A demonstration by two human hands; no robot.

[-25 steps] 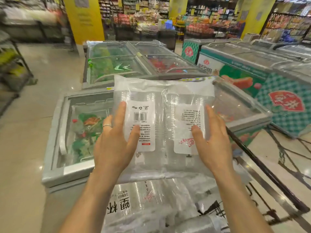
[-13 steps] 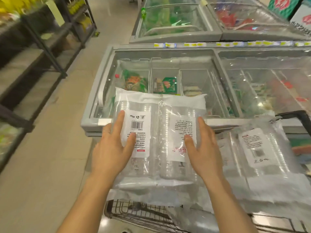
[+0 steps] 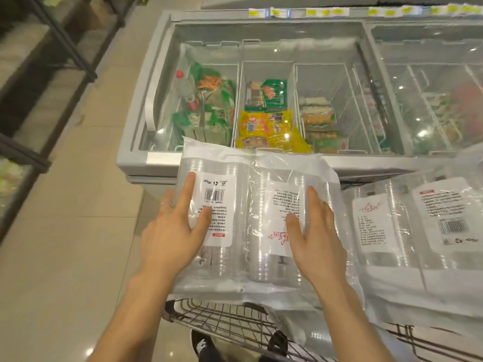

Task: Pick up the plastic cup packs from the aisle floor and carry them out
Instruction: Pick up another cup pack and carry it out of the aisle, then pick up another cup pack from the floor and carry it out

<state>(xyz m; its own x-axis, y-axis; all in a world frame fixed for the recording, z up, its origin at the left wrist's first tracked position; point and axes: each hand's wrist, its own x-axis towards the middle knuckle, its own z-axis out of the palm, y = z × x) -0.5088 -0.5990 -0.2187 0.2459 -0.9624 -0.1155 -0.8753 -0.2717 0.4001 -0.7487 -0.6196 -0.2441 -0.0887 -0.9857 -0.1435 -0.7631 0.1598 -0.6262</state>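
Two clear plastic cup packs point(image 3: 251, 205) with white labels lie side by side over the left end of a wire shopping cart point(image 3: 222, 320). My left hand point(image 3: 172, 231) lies flat on the left pack, with the index finger and thumb on its label and the other fingers at its left edge. On the right pack rests my right hand point(image 3: 316, 236), fingers straight. Between them the two hands hold the pair. More cup packs point(image 3: 418, 231) lie in the cart to the right, partly under the held pair.
A glass-topped chest freezer point(image 3: 136, 158) with frozen food packets stands directly ahead, touching the cart's front. Beige tiled floor point(image 3: 65, 231) runs along the left. Dark metal shelving point(image 3: 31, 158) lines the far left. A dark shoe point(image 3: 201, 343) shows below the cart.
The view has tilted down and come closer to the freezer. The two packs, held up in front before, have come down over the cart. Both hands keep the same hold.
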